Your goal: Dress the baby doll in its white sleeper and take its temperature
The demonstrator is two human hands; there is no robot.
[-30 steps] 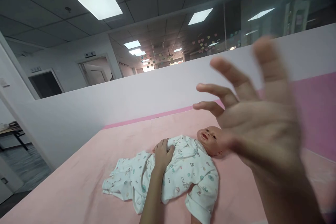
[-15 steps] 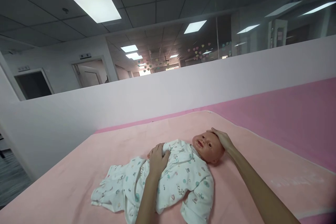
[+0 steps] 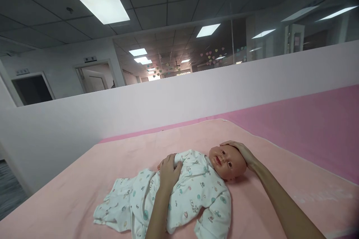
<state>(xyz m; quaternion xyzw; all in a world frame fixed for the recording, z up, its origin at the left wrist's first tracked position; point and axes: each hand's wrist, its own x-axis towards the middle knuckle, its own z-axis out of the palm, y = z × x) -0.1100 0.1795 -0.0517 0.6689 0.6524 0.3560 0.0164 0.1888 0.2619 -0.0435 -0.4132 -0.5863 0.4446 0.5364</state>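
Note:
A baby doll (image 3: 196,190) in a white printed romper lies on its back on a light pink blanket (image 3: 266,198). Its bare head (image 3: 226,162) points to the right and its face turns up. My left hand (image 3: 168,170) rests on the doll's chest, fingers curved over the cloth. My right hand (image 3: 241,151) cups the top of the doll's head, fingers wrapped around the crown. The doll's legs are hidden inside the loose romper at the left.
The blanket covers a darker pink surface (image 3: 308,119) that runs to the right. A low white partition wall (image 3: 168,101) stands close behind it. Beyond it are an office ceiling with light panels, a doorway (image 3: 97,76) and glass walls.
A second ago my right hand was raised, spread and blurred near the camera; it then came down onto the doll's head. The head has since turned slightly. My left hand stayed on the chest.

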